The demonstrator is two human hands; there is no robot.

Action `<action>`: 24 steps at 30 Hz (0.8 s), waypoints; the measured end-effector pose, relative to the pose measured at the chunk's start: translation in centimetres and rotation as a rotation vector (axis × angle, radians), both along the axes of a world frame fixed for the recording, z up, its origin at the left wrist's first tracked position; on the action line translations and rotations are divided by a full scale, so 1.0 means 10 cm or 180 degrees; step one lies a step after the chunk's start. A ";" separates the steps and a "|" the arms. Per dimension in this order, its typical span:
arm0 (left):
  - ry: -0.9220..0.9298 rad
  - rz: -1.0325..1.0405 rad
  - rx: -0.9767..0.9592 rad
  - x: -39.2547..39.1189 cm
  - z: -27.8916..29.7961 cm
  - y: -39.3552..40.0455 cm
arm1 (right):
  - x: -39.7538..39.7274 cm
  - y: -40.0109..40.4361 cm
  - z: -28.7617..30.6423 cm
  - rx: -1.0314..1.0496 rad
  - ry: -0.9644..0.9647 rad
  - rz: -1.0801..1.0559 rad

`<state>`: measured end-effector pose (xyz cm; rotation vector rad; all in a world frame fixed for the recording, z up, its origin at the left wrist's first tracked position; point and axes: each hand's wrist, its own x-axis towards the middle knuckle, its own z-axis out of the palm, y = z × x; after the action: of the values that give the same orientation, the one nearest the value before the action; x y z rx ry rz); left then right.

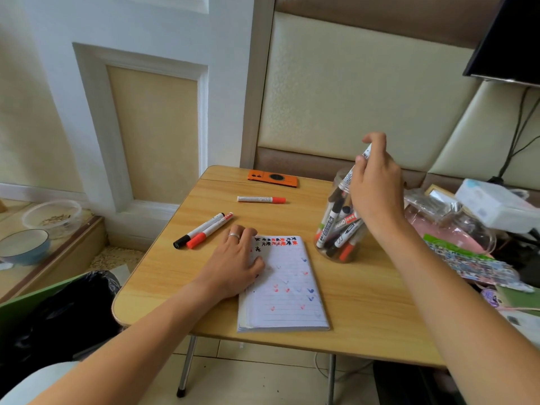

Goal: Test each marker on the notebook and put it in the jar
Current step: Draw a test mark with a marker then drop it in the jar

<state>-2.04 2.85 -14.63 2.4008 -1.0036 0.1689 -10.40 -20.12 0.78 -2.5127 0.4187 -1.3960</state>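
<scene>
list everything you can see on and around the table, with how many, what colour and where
jar: one, clear, table right, holds many markers
held marker: one, white, going into the jar mouth
loose markers: three; a black-capped and a red-capped one left of the notebook, one red-capped farther back
notebook: one, white lined, scribbled, table centre
phone: one, orange, far edge
table: one, wood
bowls: two, blue and clear, floor left
left hand: flat on the notebook
right hand: grip on the held marker
</scene>
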 end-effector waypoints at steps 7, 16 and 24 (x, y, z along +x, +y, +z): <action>-0.0052 0.0013 0.0007 0.03 -0.02 -0.03 | 0.04 -0.10 -0.06 -0.0148 0.0983 0.0052; -0.0089 0.0065 0.0100 0.07 -0.03 -0.06 | 0.10 -0.01 -0.06 -0.0077 0.1394 -0.0465; -0.0053 0.0088 0.0196 0.06 -0.01 -0.08 | 0.10 -0.10 -0.23 -0.0807 0.1084 -0.0550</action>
<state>-1.39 2.09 -14.69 2.4738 -0.9970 0.1702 -9.38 -21.10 -1.47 -3.0007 0.5640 -1.1352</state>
